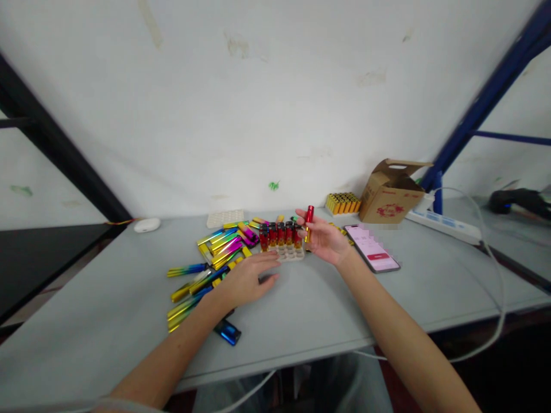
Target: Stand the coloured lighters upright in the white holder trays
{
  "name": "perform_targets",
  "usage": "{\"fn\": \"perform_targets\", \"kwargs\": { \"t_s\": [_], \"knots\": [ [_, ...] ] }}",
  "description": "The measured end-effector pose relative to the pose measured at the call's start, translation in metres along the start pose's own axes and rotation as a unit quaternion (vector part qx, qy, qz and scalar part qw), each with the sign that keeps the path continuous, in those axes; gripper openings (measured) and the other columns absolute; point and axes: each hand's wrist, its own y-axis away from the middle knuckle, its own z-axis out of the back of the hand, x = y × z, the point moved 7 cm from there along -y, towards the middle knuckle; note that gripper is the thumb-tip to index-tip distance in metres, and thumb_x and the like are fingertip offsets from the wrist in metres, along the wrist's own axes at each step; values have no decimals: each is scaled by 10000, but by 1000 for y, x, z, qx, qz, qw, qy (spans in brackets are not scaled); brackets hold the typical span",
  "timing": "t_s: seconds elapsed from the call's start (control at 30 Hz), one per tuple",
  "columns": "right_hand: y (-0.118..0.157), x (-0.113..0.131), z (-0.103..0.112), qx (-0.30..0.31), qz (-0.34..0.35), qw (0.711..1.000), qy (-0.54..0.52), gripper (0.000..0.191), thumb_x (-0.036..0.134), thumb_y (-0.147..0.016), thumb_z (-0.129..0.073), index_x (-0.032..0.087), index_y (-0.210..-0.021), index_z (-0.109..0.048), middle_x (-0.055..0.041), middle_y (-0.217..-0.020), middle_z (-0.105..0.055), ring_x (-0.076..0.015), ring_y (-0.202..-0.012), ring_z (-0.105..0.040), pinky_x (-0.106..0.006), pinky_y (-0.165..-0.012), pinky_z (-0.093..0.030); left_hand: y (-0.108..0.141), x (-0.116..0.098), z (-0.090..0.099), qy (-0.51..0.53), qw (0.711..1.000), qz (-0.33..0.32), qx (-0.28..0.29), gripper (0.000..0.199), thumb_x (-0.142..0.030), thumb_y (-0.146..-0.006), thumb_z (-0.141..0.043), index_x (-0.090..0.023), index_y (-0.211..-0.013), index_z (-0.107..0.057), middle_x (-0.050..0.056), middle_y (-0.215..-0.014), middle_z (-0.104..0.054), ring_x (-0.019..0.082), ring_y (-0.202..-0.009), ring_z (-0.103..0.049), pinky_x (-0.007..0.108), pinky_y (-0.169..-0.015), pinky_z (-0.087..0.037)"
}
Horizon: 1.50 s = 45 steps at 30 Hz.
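My right hand is closed around a slim, shiny red-and-gold tube, held upright by the fingertips. Just left of it stands a white tray with round holes, its back part filled with several upright dark-topped red tubes. My left hand is open at the tray's front left corner, fingers stretched out, with nothing visible in it. Beneath and beyond that wrist lies a loose pile of metallic tubes in yellow, blue, green and pink. One blue piece lies near the left forearm.
Against the wall are another white tray, a block of yellow batteries or similar cylinders and an open cardboard box. A phone lies right of my right hand. A power strip, cable and white case are farther out.
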Motion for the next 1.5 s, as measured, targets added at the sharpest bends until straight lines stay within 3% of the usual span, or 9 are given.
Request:
{"fn": "perform_targets", "kwargs": {
  "t_s": [0.3, 0.47, 0.6, 0.87, 0.97, 1.1, 1.17, 1.37, 1.5],
  "knots": [
    [5, -9, -12, 54, -64, 996, -24, 174, 134, -683, -505, 202, -834, -562, 60, -623, -468, -49, -405, -273, -126, -311, -224, 2, 1, 9, 6, 1000, 4, -24, 244, -249, -842, -574, -177, -1025, -719, 109, -1128, -703, 241, -1067, -648, 400, -956, -519],
    [3, -11, -12, 70, -45, 997, -5, 197, 156, -677, -577, 207, -867, -584, 64, -638, -559, -47, -415, -422, -137, -367, -369, 2, 1, 11, -14, 999, -6, -36, 243, -251, -869, -540, -167, -1018, -714, 106, -1074, -720, 219, -1010, -668, 363, -920, -535],
    [0, -7, -9, 36, 19, 996, 75, 234, 219, -723, -666, 203, -955, -638, 14, -806, -703, -99, -604, -630, -218, -577, -546, 1, -3, 16, -14, 999, -7, -52, 237, -228, -891, -504, -165, -981, -714, 92, -1030, -726, 199, -971, -669, 338, -895, -539],
    [-2, -2, -10, 18, 136, 970, 199, 277, 395, -770, -696, 189, -956, -703, -59, -919, -742, -199, -904, -689, -321, -801, -550, 0, 1, 23, 68, 992, 57, -88, 244, -289, -896, -517, -172, -980, -713, 77, -985, -736, 196, -917, -678, 323, -872, -533],
    [0, -2, -15, 24, 176, 942, 284, 289, 441, -835, -627, 219, -1004, -704, -58, -1099, -705, -222, -1061, -637, -363, -898, -514, -2, 12, 19, 272, 947, 144, -93, 335, -388, -920, -482, -150, -1038, -687, 100, -1035, -729, 224, -945, -682, 361, -874, -539],
    [4, -5, -30, 49, 230, 891, 390, 349, 502, -875, -554, 245, -1055, -705, -49, -1235, -646, -229, -1197, -559, -396, -1061, -398, -5, 13, 7, 585, 780, 215, -57, 457, -477, -922, -461, -104, -1118, -637, 172, -1117, -695, 282, -1013, -671, 428, -921, -513],
    [6, -7, -36, 54, 253, 870, 420, 380, 523, -877, -539, 251, -1089, -699, -56, -1285, -616, -230, -1236, -530, -401, -1098, -353, -6, 9, 5, 629, 742, 228, -46, 444, -476, -892, -532, -106, -1111, -641, 172, -1094, -702, 287, -1013, -670, 432, -933, -500],
    [6, -16, -44, 59, 284, 842, 454, 402, 502, -904, -503, 268, -1195, -653, -62, -1316, -592, -232, -1269, -502, -413, -1102, -350, -6, 4, 0, 560, 791, 240, -52, 371, -313, -747, -750, -129, -1055, -655, 109, -996, -729, 239, -929, -681, 406, -896, -512],
    [4, -22, -47, 53, 281, 831, 476, 403, 489, -902, -513, 255, -1197, -656, -73, -1285, -610, -235, -1244, -521, -411, -1079, -375, -7, 7, -5, 548, 798, 243, -66, 297, -312, -734, -752, -133, -956, -671, 88, -964, -723, 209, -862, -676, 384, -861, -523]
  ]
}}
